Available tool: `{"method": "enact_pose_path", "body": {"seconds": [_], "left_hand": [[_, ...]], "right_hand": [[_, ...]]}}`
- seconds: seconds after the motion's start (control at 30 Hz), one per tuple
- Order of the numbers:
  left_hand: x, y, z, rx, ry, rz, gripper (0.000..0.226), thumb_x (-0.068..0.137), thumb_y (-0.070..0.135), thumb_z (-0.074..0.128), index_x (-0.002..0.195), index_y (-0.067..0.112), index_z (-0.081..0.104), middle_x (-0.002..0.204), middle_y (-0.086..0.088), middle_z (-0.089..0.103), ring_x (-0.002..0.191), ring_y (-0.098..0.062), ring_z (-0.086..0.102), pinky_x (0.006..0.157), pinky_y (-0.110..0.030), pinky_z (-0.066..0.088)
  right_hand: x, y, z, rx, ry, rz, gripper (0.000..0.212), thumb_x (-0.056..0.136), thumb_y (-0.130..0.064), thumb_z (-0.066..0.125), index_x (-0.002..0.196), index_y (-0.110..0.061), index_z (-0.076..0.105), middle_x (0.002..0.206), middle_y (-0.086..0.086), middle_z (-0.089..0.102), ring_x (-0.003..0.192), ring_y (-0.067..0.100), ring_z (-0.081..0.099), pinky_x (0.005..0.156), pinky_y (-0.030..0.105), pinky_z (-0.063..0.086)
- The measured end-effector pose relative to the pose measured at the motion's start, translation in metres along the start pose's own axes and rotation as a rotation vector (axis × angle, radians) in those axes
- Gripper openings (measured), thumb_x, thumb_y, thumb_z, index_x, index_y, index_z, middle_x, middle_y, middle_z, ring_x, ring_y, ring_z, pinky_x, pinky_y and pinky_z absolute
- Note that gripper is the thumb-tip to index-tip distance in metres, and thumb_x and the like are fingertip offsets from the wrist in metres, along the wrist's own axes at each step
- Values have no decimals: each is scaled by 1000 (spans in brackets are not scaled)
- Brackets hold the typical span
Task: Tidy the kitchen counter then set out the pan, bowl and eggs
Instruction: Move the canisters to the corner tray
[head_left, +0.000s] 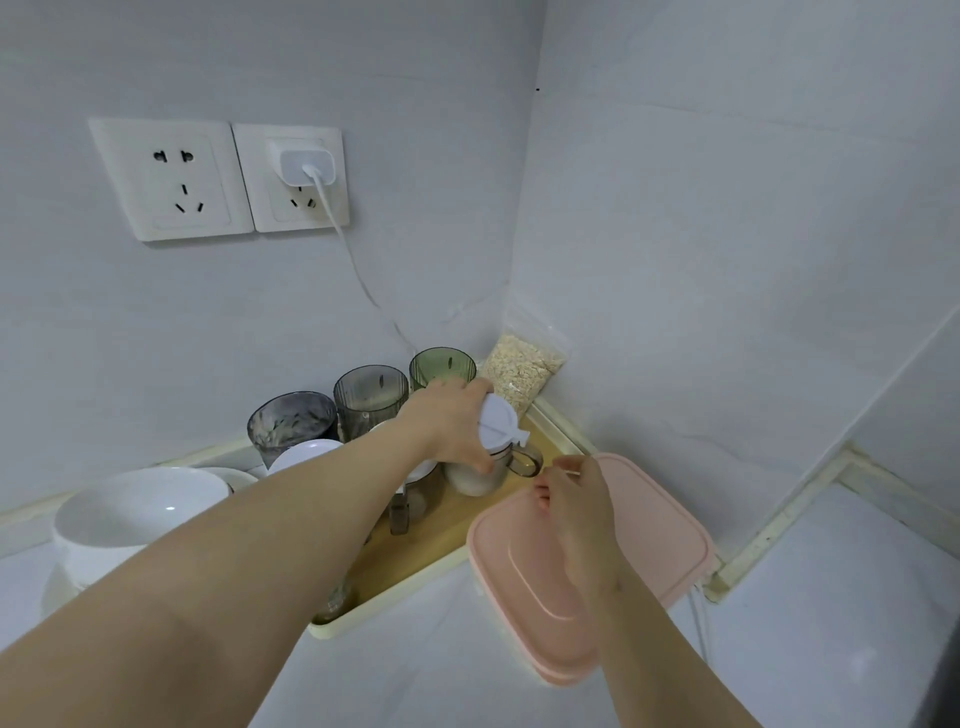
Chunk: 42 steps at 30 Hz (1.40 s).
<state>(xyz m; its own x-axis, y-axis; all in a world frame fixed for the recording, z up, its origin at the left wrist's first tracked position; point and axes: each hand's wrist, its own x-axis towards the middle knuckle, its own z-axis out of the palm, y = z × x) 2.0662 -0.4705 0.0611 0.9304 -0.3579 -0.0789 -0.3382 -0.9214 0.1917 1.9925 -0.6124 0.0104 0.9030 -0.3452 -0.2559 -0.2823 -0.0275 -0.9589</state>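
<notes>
My left hand grips a glass seasoning jar with a white lid that stands on the cream tray in the counter corner. My right hand pinches the thin handle of a small spoon whose brownish bowl rests at the jar's side. A white bowl sits at the left on the counter. No pan or eggs are in view.
Three tinted ribbed glasses stand at the tray's back, a bag of oats leans in the corner, and a pink lidded container lies under my right wrist. A charger cable hangs from the wall socket.
</notes>
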Motion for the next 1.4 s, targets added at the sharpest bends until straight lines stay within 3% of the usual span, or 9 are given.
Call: {"method": "enact_pose_path", "body": {"seconds": [0.17,0.33,0.53,0.7,0.8,0.9,1.17,1.4], "left_hand": [[1,2,13,143,10,2,87,65,49,71,137,21,30,131,-3,44,123,-25,36,99,-37,31],[2,-1,20,139,58,-37,83,69,55,63,136,17,33,133,-4,42,124,-25,33,102,-37,27],[-8,-2,28,244,112,-31,90,79,63,48,148,16,13,152,-4,16,139,-26,16,112,-40,17],[-33,-15,20,226,72,7,87,82,64,46,149,32,2,158,-1,-3,145,-28,-5,116,-48,3],[-49,-33,16,300,-41,-7,88,80,67,47,148,39,-1,159,3,-7,145,-30,-13,114,-55,-3],[-58,-49,18,273,-109,-89,77,88,60,40,146,43,-6,159,4,-8,144,-30,-16,113,-59,-4],[-62,-53,23,208,-89,-132,67,94,55,33,147,40,-5,159,5,-9,144,-27,-18,115,-58,-3],[-63,-54,25,180,-64,-141,72,91,57,39,148,39,-1,159,5,-5,145,-26,-16,115,-58,-3]], "right_hand": [[0,3,1,-52,12,-22,11,83,-13,50,89,-20,56,89,4,61,79,20,55,79,35,45],[-1,3,0,-113,-4,-50,14,85,-13,48,94,-16,58,84,2,60,74,17,53,67,26,40],[-7,-1,-1,-142,-7,-51,14,87,-13,48,97,-16,58,91,3,61,77,16,53,64,25,39],[-11,-10,2,-202,-10,-126,28,90,-10,45,116,-15,53,102,5,57,93,21,53,78,29,39],[-12,-16,13,-469,29,-260,46,89,-11,44,132,-26,47,128,5,53,119,30,46,95,38,37],[-14,-19,27,-683,-57,-205,53,92,-19,38,142,-36,31,145,-2,39,134,25,31,107,42,24],[-22,-16,41,-904,-142,-202,59,92,-26,37,147,-32,16,152,4,19,136,25,27,108,47,19],[-31,-18,45,-961,-198,-219,55,94,-31,37,144,-44,18,146,3,33,133,28,26,107,43,19]]}}
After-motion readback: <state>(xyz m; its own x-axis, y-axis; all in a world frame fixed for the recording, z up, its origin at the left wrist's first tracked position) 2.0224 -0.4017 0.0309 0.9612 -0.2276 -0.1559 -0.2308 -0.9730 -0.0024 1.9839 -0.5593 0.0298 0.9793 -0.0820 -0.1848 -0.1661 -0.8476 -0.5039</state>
